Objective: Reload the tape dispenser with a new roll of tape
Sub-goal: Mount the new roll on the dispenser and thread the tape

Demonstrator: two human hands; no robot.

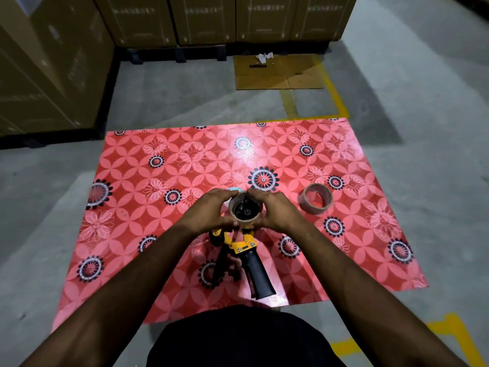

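Gripping from both sides, your left hand [209, 210] and right hand [277, 211] close their fingers around the brown cardboard-cored roll of tape [246, 209], which sits on the black hub of the yellow-and-black handheld tape dispenser [239, 247]. The roll's open face looks up at you, with the hub's dark spokes showing inside it. Below your hands the dispenser's yellow frame and black handle [258, 274] run back toward your body, over the red floral-patterned plastic sheet [158, 207] spread on the grey concrete floor [185, 96]. A second brown ring of tape [315, 198] lies on the sheet to the right, apart from your right hand. Something pale blue [234, 189] peeks out behind your left fingers; you cannot tell what it is.
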